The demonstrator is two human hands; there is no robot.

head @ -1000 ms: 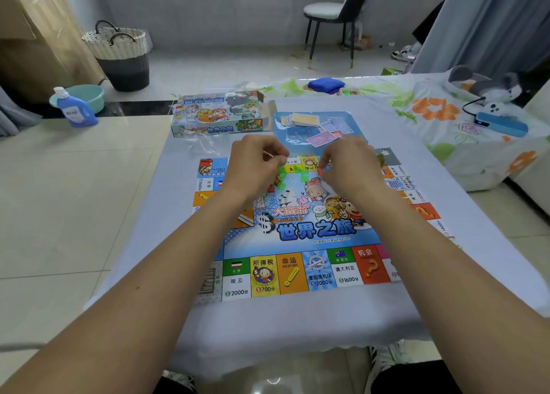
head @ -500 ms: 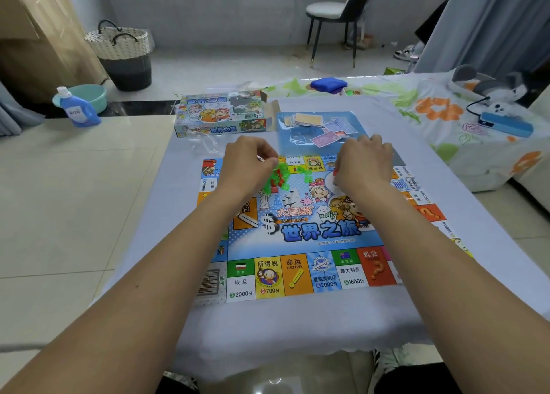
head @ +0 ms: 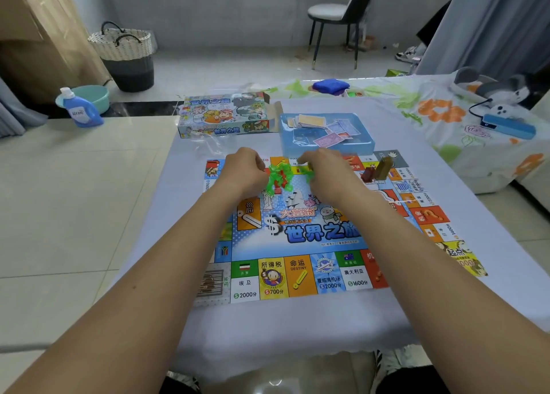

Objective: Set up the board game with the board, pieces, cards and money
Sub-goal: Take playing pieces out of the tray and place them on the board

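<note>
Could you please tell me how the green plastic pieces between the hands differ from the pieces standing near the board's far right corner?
The green pieces are translucent bright green with some red; the corner pieces are opaque, dark red and olive-brown. The green pieces are a tangled cluster held by the left hand and right hand; the corner pieces stand upright, untouched. Both sets are over the board.

The colourful board (head: pixel 300 239) is laid flat on the table, green plastic pieces (head: pixel 279 176) clustered at its far edge, cards and money (head: pixel 324 127) heaped in the blue tray (head: pixel 361 148) behind.
</note>
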